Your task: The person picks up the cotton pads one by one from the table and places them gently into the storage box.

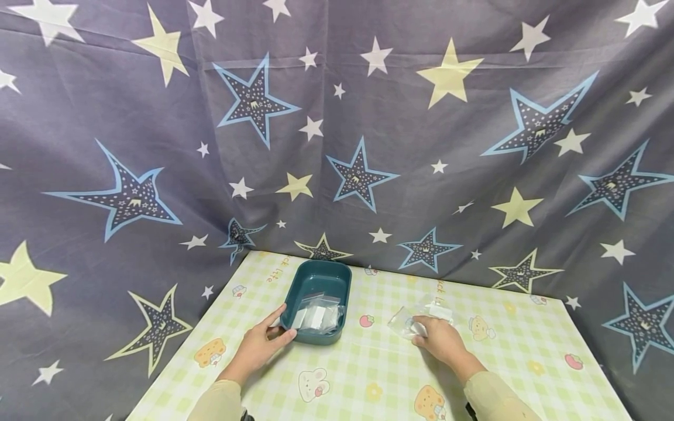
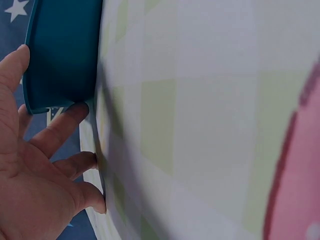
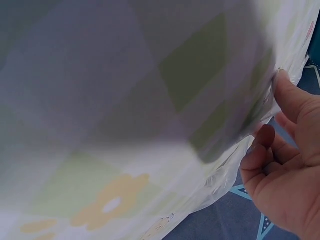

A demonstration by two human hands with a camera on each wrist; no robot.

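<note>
A dark teal rectangular tray (image 1: 322,270) stands on the table, with several clear zip bags bearing white panels (image 1: 318,316) piled in its near half. My left hand (image 1: 263,345) is at the tray's near left corner, fingers spread and fairly straight, fingertips touching its outer wall and rim. In the left wrist view the tray (image 2: 62,55) shows from the side beside the fingers. Right of the tray, my right hand (image 1: 442,339) pinches a clear plastic bag (image 1: 401,323) close over the tabletop. Another clear bag with a white panel (image 1: 441,311) lies just behind that hand.
A light green checked cloth (image 1: 368,362) with cartoon prints covers the table. Behind and at both sides hangs a grey curtain (image 1: 337,117) with stars, meeting the table's back edge close behind the tray.
</note>
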